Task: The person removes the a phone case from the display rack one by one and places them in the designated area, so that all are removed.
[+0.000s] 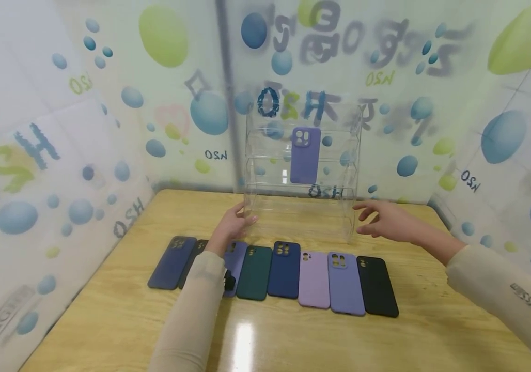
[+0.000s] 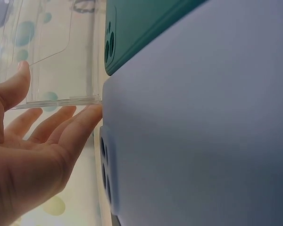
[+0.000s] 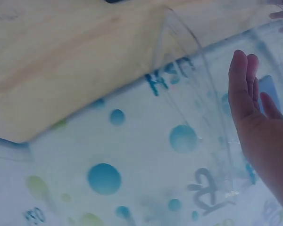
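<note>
A clear tiered display rack (image 1: pixel 300 206) stands at the table's back, with a purple phone case (image 1: pixel 305 156) upright on one of its upper tiers. My left hand (image 1: pixel 234 223) is at the rack's lower left side. In the left wrist view its fingers (image 2: pixel 80 123) lie along the outside of the clear side panel, while the thumb (image 2: pixel 20 84) is raised apart on the inner side. Across from it, my right hand (image 1: pixel 388 221) reaches toward the rack's right side, fingertips right by the panel. The fingers (image 3: pixel 239 84) are extended and hold nothing.
In front of the rack lies a row of phone cases, among them a navy one (image 1: pixel 172 262), a green one (image 1: pixel 254 273), a pink one (image 1: pixel 314 279) and a black one (image 1: pixel 378 285). My left forearm passes over part of the row. Patterned curtains (image 1: pixel 182 170) enclose the wooden table (image 1: pixel 121 330).
</note>
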### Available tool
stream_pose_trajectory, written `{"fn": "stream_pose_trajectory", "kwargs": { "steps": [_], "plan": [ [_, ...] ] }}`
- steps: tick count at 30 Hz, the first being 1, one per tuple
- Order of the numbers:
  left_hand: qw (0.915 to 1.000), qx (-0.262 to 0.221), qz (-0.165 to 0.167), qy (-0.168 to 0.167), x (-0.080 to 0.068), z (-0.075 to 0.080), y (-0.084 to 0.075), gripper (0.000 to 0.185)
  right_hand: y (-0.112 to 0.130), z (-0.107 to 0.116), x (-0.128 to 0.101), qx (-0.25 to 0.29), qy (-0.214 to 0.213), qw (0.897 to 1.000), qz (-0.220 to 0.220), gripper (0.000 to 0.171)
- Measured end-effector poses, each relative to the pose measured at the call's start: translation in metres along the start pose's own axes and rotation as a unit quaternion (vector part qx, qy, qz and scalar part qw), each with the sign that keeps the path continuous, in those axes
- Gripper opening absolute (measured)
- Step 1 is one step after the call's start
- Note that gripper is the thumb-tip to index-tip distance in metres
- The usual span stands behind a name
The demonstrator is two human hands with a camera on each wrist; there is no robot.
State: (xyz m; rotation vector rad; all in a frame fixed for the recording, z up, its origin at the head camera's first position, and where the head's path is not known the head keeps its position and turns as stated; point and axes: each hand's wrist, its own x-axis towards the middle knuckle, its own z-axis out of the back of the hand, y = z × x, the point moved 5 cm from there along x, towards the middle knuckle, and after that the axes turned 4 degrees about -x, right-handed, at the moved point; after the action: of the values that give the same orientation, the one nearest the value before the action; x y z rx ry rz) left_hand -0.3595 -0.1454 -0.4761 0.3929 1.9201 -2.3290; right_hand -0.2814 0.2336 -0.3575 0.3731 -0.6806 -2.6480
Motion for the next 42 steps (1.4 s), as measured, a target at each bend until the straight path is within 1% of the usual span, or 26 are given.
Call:
{"fn": "stream_pose_trajectory", "kwargs": {
  "steps": [2, 3, 7, 11, 16, 19, 22, 25, 27, 30, 32, 34, 36, 38, 42],
  "plan": [
    [1.0000, 0.005, 0.002, -0.005, 0.000, 0.002, 0.001, 0.076, 0.016, 0.006, 0.009, -0.007, 0.001, 1.000, 0.009, 0.066],
    [1.0000, 0.006, 0.003, -0.006, 0.000, 0.003, 0.002, 0.076, 0.023, 0.009, 0.014, -0.002, 0.002, 1.000, 0.010, 0.065],
    [0.9999, 0.012, 0.004, -0.011, -0.001, 0.005, 0.002, 0.076, 0.046, 0.022, 0.033, 0.033, 0.001, 0.999, 0.009, 0.067],
    [1.0000, 0.006, 0.006, -0.005, -0.001, 0.003, 0.002, 0.076, 0.058, 0.037, 0.050, 0.079, -0.013, 0.997, 0.006, 0.070],
    [1.0000, -0.008, 0.004, 0.001, 0.001, 0.002, 0.001, 0.076, 0.068, 0.052, 0.071, 0.118, -0.041, 0.992, 0.001, 0.076],
    [0.9999, -0.011, 0.006, 0.000, 0.001, 0.002, 0.001, 0.076, 0.072, 0.058, 0.084, 0.149, -0.055, 0.987, -0.003, 0.082],
    [0.9999, -0.009, 0.004, 0.001, 0.001, 0.003, 0.001, 0.076, 0.072, 0.061, 0.096, 0.184, -0.076, 0.980, -0.011, 0.086],
    [1.0000, 0.000, 0.000, 0.003, 0.000, 0.003, 0.002, 0.075, 0.071, 0.063, 0.107, 0.210, -0.107, 0.972, -0.021, 0.086],
    [1.0000, 0.003, 0.005, 0.001, -0.001, 0.004, 0.003, 0.076, 0.071, 0.062, 0.114, 0.221, -0.123, 0.967, -0.027, 0.085],
    [0.9999, 0.001, 0.012, -0.004, -0.002, 0.005, 0.004, 0.076, 0.074, 0.062, 0.123, 0.217, -0.151, 0.964, -0.038, 0.084],
    [1.0000, 0.001, 0.008, -0.004, -0.001, 0.004, 0.003, 0.076, 0.075, 0.065, 0.128, 0.207, -0.179, 0.961, -0.047, 0.084],
    [1.0000, 0.002, 0.000, -0.001, -0.001, 0.003, 0.000, 0.076, 0.076, 0.069, 0.130, 0.198, -0.210, 0.956, -0.062, 0.082],
    [1.0000, 0.002, -0.006, 0.001, -0.001, 0.001, -0.002, 0.075, 0.076, 0.072, 0.131, 0.205, -0.230, 0.949, -0.070, 0.080],
    [1.0000, 0.003, -0.006, 0.001, 0.000, 0.000, -0.003, 0.075, 0.076, 0.073, 0.133, 0.212, -0.234, 0.945, -0.078, 0.077],
    [1.0000, 0.001, -0.004, -0.002, -0.001, 0.000, -0.002, 0.075, 0.073, 0.072, 0.136, 0.232, -0.225, 0.943, -0.083, 0.076]
  ]
}}
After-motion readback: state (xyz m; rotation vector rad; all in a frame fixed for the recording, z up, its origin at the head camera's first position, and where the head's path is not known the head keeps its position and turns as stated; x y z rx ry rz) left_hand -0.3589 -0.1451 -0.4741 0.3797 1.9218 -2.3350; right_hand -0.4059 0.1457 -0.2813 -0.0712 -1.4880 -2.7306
